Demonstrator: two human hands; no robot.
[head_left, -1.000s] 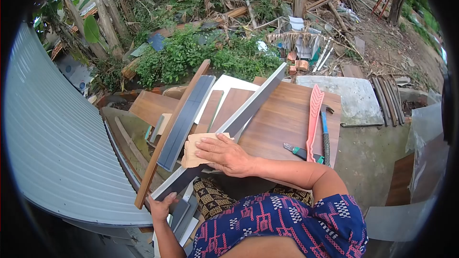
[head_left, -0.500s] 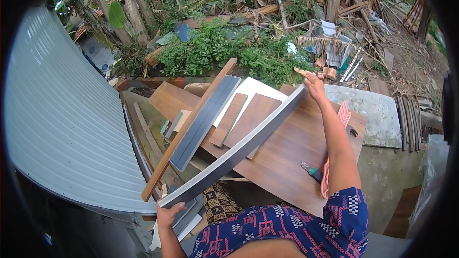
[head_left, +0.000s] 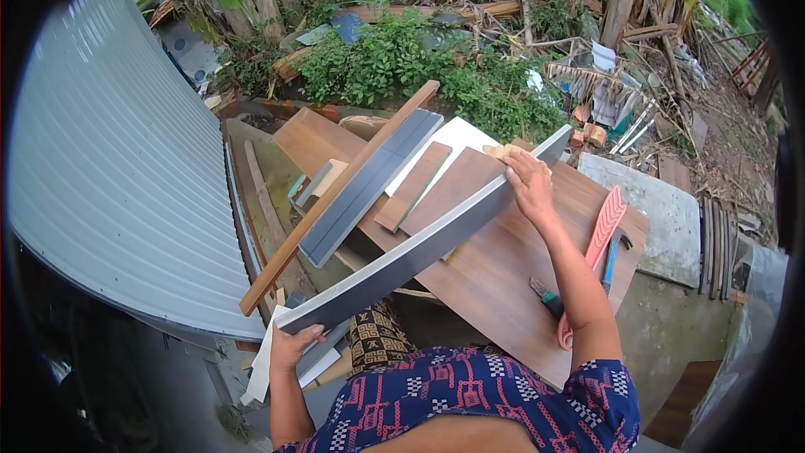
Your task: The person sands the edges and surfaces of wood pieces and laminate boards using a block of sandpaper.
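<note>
A long grey board [head_left: 419, 249] with a pale edge slants across the view, raised over a brown wooden panel [head_left: 495, 289]. My left hand [head_left: 291, 346] grips its lower left end, thumb on the grey face. My right hand [head_left: 528, 180] is near its upper right part, fingers wrapped over the top edge around a small tan piece [head_left: 501, 152], which touches that edge. Beyond the board lie a brown wooden strip [head_left: 344, 193], a blue-grey board [head_left: 371, 187], and a small brown piece [head_left: 414, 186] on a white sheet [head_left: 457, 136].
A pink saw handle [head_left: 605, 222], a blue-handled hammer [head_left: 612, 260] and a green-and-black tool [head_left: 547, 297] lie on the panel at right. A corrugated metal roof [head_left: 126, 176] fills the left. A concrete slab [head_left: 646, 210] is at right; plants [head_left: 377, 67] and debris stand behind.
My right hand has moved down and left along the board's edge with the tan piece, away from the far end. The view has shifted slightly, and the hammer's blue handle now shows.
</note>
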